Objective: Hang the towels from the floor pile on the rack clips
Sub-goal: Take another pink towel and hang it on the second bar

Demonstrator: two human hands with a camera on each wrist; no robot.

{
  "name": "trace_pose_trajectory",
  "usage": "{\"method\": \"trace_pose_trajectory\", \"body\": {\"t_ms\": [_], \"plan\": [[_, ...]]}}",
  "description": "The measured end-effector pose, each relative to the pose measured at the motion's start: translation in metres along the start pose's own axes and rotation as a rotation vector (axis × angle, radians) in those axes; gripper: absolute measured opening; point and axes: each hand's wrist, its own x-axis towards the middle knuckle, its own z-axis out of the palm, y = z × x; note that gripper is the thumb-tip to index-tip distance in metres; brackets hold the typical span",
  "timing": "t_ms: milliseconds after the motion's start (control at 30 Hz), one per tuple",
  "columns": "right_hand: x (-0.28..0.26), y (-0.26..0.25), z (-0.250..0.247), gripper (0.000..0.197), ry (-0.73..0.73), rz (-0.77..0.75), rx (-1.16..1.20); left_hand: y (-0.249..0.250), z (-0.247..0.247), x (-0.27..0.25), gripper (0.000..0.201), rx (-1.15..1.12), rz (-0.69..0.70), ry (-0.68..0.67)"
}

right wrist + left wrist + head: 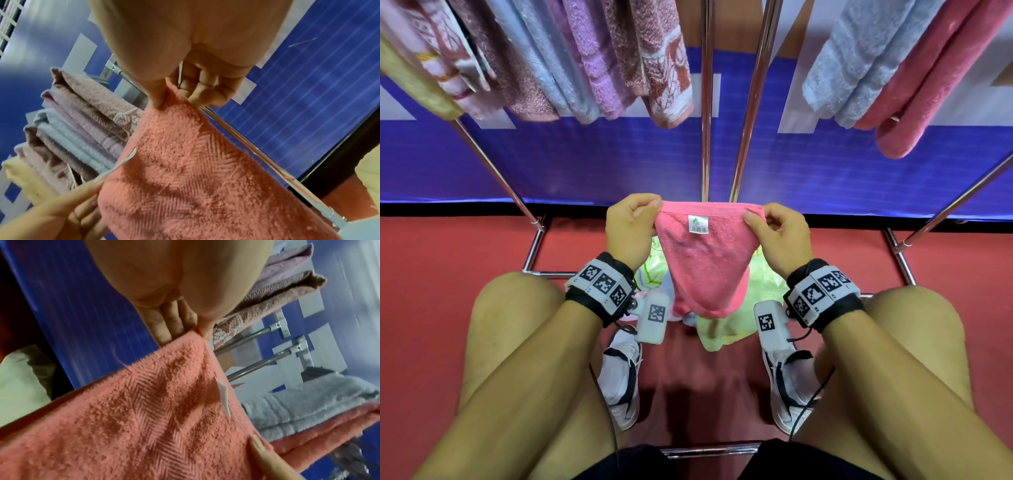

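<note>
Two hands hold one pink towel [702, 263] by its top corners. My left hand [631, 229] pinches the corner at 9 o'clock between thumb and fingers; my right hand [779, 234] pinches the corner at 3 o'clock the same way. I judge I hold it stretched so the top edge stays flat and ready for the clips. One white label [698, 224] faces me just under that edge. The towel hangs between my two knees. Under it, at 6 o'clock, lies the floor pile [719, 329], pale green and white; I cannot count its pieces. At 12 o'clock stand two upright rack poles [707, 137]. Hung towels: about six at 11 o'clock [585, 65], two at 1 o'clock [893, 75]. No clips show.
</note>
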Motion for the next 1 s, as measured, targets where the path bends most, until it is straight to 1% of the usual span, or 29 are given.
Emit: {"method": "trace_pose_trajectory", "body": {"t_ms": [100,167,233,300,367,433,533,600,633,733,767,833,900,967,1000], "plan": [[-0.005,0.003,0.005,0.024,0.033,0.001,-0.156,-0.009,0.003,-0.002,0.008,0.079,-0.016,-0.018],[-0.006,0.003,0.008,0.015,0.027,-0.008,-0.214,-0.014,0.006,-0.005,0.011,0.081,-0.035,-0.035],[-0.007,0.001,0.009,0.003,0.041,-0.007,-0.22,-0.015,0.011,-0.01,0.015,0.055,-0.045,-0.038],[-0.009,-0.003,0.011,0.012,0.028,0.002,-0.178,-0.013,0.019,-0.017,0.008,0.029,-0.028,-0.067],[-0.014,-0.008,0.015,0.019,-0.05,-0.009,-0.127,-0.012,0.028,-0.024,0.004,0.012,-0.041,-0.09],[-0.021,-0.013,0.021,0.02,-0.143,-0.023,-0.066,-0.012,0.035,-0.03,0.005,0.005,-0.032,-0.131],[-0.027,-0.017,0.03,0.017,-0.248,-0.018,-0.003,-0.012,0.043,-0.038,0.002,0.014,0.0,-0.213],[-0.028,-0.019,0.031,0.018,-0.272,0.0,0.033,-0.013,0.046,-0.039,0.002,0.072,0.044,-0.24],[-0.027,-0.019,0.031,0.022,-0.277,0.015,0.057,-0.014,0.047,-0.038,0.004,0.084,0.063,-0.246],[-0.023,-0.018,0.027,0.038,-0.282,0.063,0.135,-0.014,0.048,-0.034,0.007,0.032,0.038,-0.25],[-0.022,-0.017,0.027,0.038,-0.288,0.065,0.143,-0.015,0.048,-0.032,0.007,0.015,0.031,-0.26],[-0.02,-0.015,0.026,0.025,-0.294,0.055,0.145,-0.016,0.048,-0.03,0.008,0.003,0.03,-0.311],[-0.019,-0.013,0.024,0.016,-0.289,0.05,0.155,-0.019,0.048,-0.029,0.017,0.003,0.021,-0.363],[-0.017,-0.012,0.021,0.014,-0.284,0.011,0.137,-0.023,0.048,-0.026,0.028,0.014,0.009,-0.395],[-0.017,-0.011,0.02,0.014,-0.279,-0.033,0.095,-0.025,0.048,-0.025,0.031,0.028,0.012,-0.406]]}}
